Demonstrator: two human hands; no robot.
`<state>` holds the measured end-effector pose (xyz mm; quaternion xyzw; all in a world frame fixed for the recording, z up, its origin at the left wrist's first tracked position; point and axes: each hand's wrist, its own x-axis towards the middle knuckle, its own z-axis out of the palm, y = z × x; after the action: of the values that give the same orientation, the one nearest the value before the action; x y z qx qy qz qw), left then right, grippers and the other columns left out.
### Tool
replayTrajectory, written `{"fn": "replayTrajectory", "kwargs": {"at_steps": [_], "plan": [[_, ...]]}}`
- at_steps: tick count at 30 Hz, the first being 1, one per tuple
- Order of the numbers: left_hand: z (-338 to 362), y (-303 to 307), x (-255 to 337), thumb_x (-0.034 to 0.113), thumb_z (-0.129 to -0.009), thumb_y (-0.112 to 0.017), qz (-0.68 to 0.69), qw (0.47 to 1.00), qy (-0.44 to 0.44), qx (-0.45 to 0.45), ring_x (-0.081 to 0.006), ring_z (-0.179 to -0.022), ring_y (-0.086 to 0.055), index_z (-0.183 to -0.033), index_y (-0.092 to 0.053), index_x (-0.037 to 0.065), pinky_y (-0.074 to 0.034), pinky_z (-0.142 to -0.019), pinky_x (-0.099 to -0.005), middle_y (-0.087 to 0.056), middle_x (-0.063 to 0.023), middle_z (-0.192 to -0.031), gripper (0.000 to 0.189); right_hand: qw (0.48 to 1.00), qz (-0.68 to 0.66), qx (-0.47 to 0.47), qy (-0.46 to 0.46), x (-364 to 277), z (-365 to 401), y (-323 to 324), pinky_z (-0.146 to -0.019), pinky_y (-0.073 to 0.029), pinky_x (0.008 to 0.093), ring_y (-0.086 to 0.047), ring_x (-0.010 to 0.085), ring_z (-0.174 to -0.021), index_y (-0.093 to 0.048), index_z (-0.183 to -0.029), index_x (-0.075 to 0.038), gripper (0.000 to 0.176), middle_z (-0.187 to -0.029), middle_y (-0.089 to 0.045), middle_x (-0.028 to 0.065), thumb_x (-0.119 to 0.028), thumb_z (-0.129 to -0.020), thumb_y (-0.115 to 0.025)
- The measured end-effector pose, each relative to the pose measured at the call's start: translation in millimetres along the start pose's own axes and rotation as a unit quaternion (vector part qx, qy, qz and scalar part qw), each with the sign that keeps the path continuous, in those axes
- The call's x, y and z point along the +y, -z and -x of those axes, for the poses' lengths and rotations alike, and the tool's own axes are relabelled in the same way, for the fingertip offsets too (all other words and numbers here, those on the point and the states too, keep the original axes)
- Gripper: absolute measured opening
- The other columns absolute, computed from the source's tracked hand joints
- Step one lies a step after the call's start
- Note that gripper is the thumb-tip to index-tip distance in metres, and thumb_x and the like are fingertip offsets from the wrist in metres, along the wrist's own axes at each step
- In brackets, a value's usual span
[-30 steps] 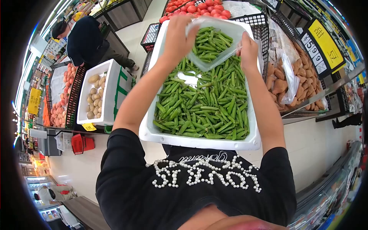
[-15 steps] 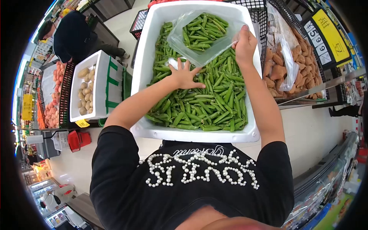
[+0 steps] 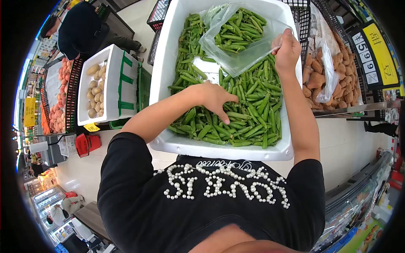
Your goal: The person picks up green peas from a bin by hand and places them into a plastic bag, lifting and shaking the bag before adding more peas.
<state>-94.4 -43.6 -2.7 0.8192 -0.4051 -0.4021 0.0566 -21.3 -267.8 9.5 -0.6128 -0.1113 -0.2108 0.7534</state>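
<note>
A white foam box (image 3: 162, 88) in front of me holds a heap of green pea pods (image 3: 253, 111). My left hand (image 3: 215, 99) lies low on the heap, its thumb and forefinger apart; the other fingertips are hidden among the pods. At the box's right side, my right hand (image 3: 288, 55) pinches the rim of a clear plastic bag (image 3: 236, 63). Pods fill part of that bag, which rests on the heap with its mouth spread. Beyond my left hand, a patch of the white box bottom shows between the pods.
To the left stands a white box of potatoes (image 3: 95, 97), beside a crate of reddish produce (image 3: 63, 84). Brown sweet potatoes (image 3: 337, 76) lie right of the foam box, near a yellow price sign (image 3: 377, 50). A person in dark clothes (image 3: 82, 31) bends at far left.
My left hand has drawn back toward me and its spread fingers have curled into the pods. More of the white bottom shows. My right hand still grips the bag; the whole view has shifted slightly.
</note>
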Motion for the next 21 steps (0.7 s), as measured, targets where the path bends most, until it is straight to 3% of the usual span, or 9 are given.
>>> {"fn": "replayTrajectory", "kwargs": {"at_steps": [4,5,8,11,12,16,19,21], "plan": [[8,8,1,0.048,-0.063,-0.081,0.006,0.999,-0.045,-0.029,-0.0383,-0.108,-0.059,-0.139,-0.044,0.021,-0.046,-0.092,-0.0482,-0.063,-0.0165,-0.114,0.089,1.000,0.012,0.010,-0.004,1,-1,1,-0.043,-0.035,0.0236,-0.043,0.0087,-0.046,-0.044,-0.060,-0.007,0.048,-0.053,-0.043,0.0005,-0.030,-0.102,-0.048],[13,12,9,0.048,-0.064,-0.081,-0.011,0.996,-0.058,-0.068,-0.0386,-0.112,-0.054,-0.138,-0.045,0.024,-0.044,-0.094,-0.0534,-0.060,-0.0144,-0.117,0.086,1.000,0.012,0.007,-0.005,1,0,2,-0.043,-0.035,0.0236,-0.043,0.0087,-0.046,-0.044,-0.060,-0.007,0.048,-0.053,-0.043,0.0005,-0.030,-0.102,-0.048],[27,0,23,0.048,-0.062,-0.082,-0.063,0.995,-0.066,-0.042,-0.0364,-0.126,-0.041,-0.138,-0.045,0.030,-0.038,-0.091,-0.0670,-0.048,-0.0100,-0.133,0.087,1.000,0.012,0.002,-0.005,-3,-3,2,-0.044,-0.035,0.0237,-0.043,0.0088,-0.046,-0.044,-0.060,-0.007,0.048,-0.053,-0.043,0.0004,-0.031,-0.102,-0.048],[24,-12,18,0.048,-0.061,-0.082,-0.065,0.997,-0.023,0.022,-0.0372,-0.126,-0.041,-0.139,-0.045,0.031,-0.036,-0.094,-0.0662,-0.048,-0.0097,-0.132,0.088,1.000,0.010,-0.005,-0.009,-4,-4,-1,-0.044,-0.035,0.0237,-0.043,0.0089,-0.046,-0.044,-0.060,-0.006,0.048,-0.053,-0.043,0.0004,-0.031,-0.102,-0.048],[22,-8,20,0.048,-0.062,-0.082,-0.076,0.997,-0.018,0.004,-0.0348,-0.126,-0.041,-0.139,-0.046,0.030,-0.038,-0.093,-0.0632,-0.047,-0.0089,-0.133,0.087,1.000,0.009,-0.007,-0.010,-4,-5,-2,-0.044,-0.035,0.0237,-0.043,0.0088,-0.046,-0.044,-0.060,-0.006,0.048,-0.053,-0.043,0.0004,-0.031,-0.102,-0.048],[14,-6,18,0.047,-0.066,-0.080,-0.105,0.990,-0.091,-0.013,-0.0265,-0.122,-0.046,-0.135,-0.050,0.024,-0.043,-0.087,-0.0575,-0.056,-0.0067,-0.119,0.079,1.000,0.021,-0.017,-0.013,-3,-4,-5,-0.044,-0.035,0.0238,-0.042,0.0086,-0.046,-0.044,-0.060,-0.006,0.048,-0.053,-0.043,0.0001,-0.028,-0.102,-0.046],[0,-12,12,0.047,-0.067,-0.079,-0.071,0.988,-0.131,-0.036,-0.0259,-0.118,-0.050,-0.132,-0.051,0.023,-0.043,-0.087,-0.0575,-0.058,-0.0062,-0.114,0.075,0.999,0.026,-0.012,-0.019,-6,-3,-4,-0.044,-0.035,0.0236,-0.042,0.0083,-0.046,-0.044,-0.060,-0.007,0.047,-0.053,-0.043,-0.0001,-0.027,-0.102,-0.046],[8,-8,17,0.049,-0.069,-0.077,-0.083,0.991,-0.106,-0.016,-0.0295,-0.115,-0.052,-0.131,-0.050,0.021,-0.045,-0.087,-0.0535,-0.057,-0.0088,-0.115,0.073,0.999,0.024,-0.007,-0.023,-6,-3,-4,-0.044,-0.035,0.0234,-0.042,0.0082,-0.045,-0.044,-0.060,-0.007,0.046,-0.053,-0.043,-0.0001,-0.027,-0.102,-0.046]]}}
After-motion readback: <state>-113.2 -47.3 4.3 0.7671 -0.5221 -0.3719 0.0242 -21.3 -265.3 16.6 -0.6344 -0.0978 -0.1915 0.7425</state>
